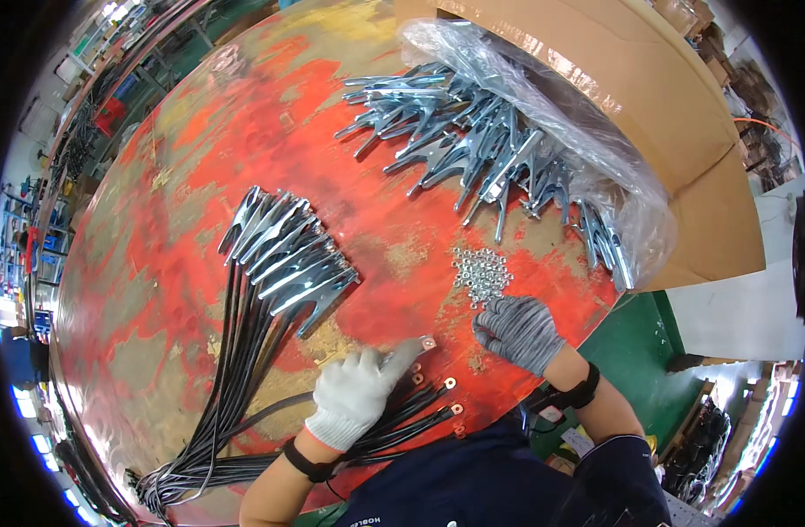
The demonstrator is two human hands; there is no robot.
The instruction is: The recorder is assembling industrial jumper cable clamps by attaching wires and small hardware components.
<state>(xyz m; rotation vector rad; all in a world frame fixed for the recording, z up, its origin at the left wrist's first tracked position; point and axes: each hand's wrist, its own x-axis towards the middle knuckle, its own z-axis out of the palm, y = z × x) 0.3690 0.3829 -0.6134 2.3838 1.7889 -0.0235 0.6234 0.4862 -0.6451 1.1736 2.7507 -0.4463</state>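
My left hand (354,393), in a white glove, is closed around a black cable (284,406). That cable's copper lug (427,343) sticks out past the fingertips. Below it, more black cables (411,407) end in copper ring lugs (451,384) near the table's front edge. Gathered in a grey striped glove, the fingers of my right hand (518,332) touch the near side of a pile of small metal nuts (481,274); whatever they pinch is hidden. To the left, a row of silvery metal clamps (284,250) is joined to black cables (236,351).
A large heap of similar loose clamps (473,132) spills from clear plastic wrap (596,132) beside an opened cardboard box (683,114) at the far right. The worn red table (174,290) has a curved look. Cables bunch together at its lower left.
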